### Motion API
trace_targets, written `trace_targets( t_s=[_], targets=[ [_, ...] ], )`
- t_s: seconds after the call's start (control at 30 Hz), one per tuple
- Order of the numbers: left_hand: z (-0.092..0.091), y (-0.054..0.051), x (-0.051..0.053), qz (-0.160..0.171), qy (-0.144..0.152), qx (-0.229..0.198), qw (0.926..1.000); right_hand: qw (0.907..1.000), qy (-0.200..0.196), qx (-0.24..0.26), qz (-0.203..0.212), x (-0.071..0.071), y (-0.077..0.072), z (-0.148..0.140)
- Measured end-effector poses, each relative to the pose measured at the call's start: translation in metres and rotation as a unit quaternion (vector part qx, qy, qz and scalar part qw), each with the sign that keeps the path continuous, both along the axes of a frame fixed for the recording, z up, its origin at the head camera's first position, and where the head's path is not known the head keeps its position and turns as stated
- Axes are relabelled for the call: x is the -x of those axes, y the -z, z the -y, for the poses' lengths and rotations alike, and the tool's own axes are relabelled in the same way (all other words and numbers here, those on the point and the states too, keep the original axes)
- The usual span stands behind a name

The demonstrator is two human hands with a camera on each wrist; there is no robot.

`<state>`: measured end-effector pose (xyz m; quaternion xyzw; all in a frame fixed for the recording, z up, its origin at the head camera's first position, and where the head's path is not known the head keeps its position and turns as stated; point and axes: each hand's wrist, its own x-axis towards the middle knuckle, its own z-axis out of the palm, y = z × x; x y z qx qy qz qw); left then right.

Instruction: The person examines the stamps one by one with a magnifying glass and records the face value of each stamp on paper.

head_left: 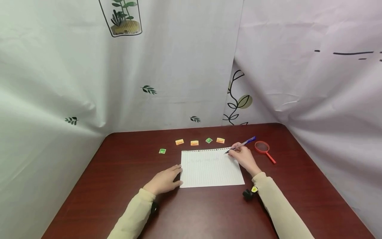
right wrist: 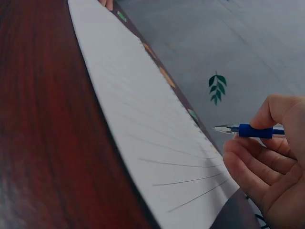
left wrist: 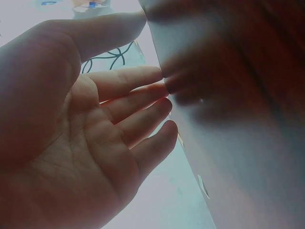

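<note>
A lined sheet of paper with a perforated top edge lies on the table, faint writing across its upper part. My right hand pinches a ballpoint pen over the sheet's upper right corner. In the right wrist view the pen's blue grip sits between thumb and fingers, with its clear tip pointing left. Whether the tip touches the paper is unclear. At the sheet's left edge, my left hand rests with fingers extended and thumb apart. The left wrist view shows its palm with nothing in it.
A red magnifying glass lies right of my right hand. Beyond the sheet are orange cards and small green squares, one green square farther left. A printed curtain hangs behind the dark red table.
</note>
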<state>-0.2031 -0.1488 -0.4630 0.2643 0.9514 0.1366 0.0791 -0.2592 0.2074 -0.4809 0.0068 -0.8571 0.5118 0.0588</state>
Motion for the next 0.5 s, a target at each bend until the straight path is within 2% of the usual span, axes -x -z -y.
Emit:
trace_targets(
  t_s=[0.17,0.5],
  targets=[
    [-0.0005,-0.0017,-0.0001,0.004,-0.007,-0.003,1.0,0.9995,-0.006,-0.03,-0.004,0.0006,0.0042,0.005],
    [0.0001,-0.002,-0.0013,0.013,-0.009,-0.008,0.9998,0.9985,-0.011,-0.051,-0.016,-0.0017,0.0043,0.0103]
  ],
)
